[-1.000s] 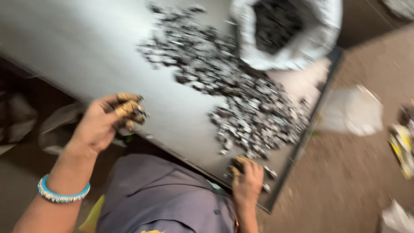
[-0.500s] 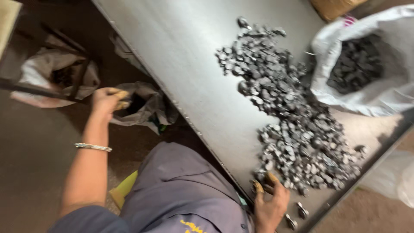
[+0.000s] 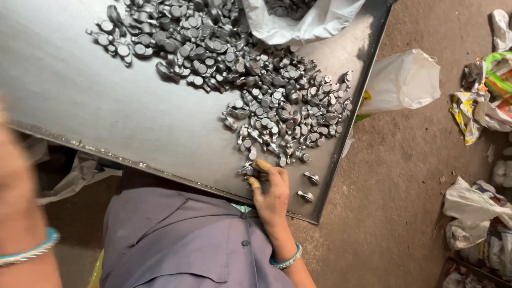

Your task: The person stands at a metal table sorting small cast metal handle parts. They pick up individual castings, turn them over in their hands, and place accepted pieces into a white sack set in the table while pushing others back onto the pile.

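Looking down from the head camera, the right hand (image 3: 273, 193) rests on the metal tray (image 3: 106, 122), fingertips (image 3: 261, 166) pinching at small metal parts (image 3: 277, 114) heaped just beyond them. They look hard, dense and slick, best nipped one at a time by the narrow stem. The left hand (image 3: 18, 176) is a blur at the near edge; I cannot tell its grip.

On the grey metal table (image 3: 106, 106), the right hand (image 3: 272, 192) pinches small metal parts at the near edge of the pile (image 3: 256, 85); the blurred left arm (image 3: 21, 213) hangs off the table's near side.
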The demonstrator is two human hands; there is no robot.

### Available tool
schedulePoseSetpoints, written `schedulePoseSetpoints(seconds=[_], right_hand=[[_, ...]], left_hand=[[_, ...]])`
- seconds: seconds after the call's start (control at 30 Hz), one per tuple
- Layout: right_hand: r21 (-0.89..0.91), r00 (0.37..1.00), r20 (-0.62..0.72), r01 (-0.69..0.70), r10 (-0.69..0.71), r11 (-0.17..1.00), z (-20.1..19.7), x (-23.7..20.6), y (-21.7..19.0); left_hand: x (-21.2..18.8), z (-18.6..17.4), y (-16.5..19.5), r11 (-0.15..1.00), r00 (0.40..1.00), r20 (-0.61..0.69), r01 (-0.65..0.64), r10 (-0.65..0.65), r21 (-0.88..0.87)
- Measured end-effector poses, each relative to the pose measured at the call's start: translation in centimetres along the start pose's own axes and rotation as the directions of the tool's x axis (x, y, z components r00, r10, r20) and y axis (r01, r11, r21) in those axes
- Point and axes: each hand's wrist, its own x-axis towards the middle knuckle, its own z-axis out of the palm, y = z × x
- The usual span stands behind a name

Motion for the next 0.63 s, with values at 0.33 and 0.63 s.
schedulePoseSetpoints(seconds=[0.33, 0.63], right_hand=[[0.174, 0.984, -0.056, -0.155, 0.167, 0.972, -0.6, 0.3, 1.4], [0.867, 0.913, 0.250, -0.359, 0.323, 0.345, -0.8, 0.3, 4.6]], left_hand=[[-13.5, 11.5, 8.9, 0.939, 0.510, 0.830, 0.114, 0.226, -0.325], [-13.8, 13.9, 9.9, 0.579, 0.130, 0.973, 0.815, -0.193, 0.006]])
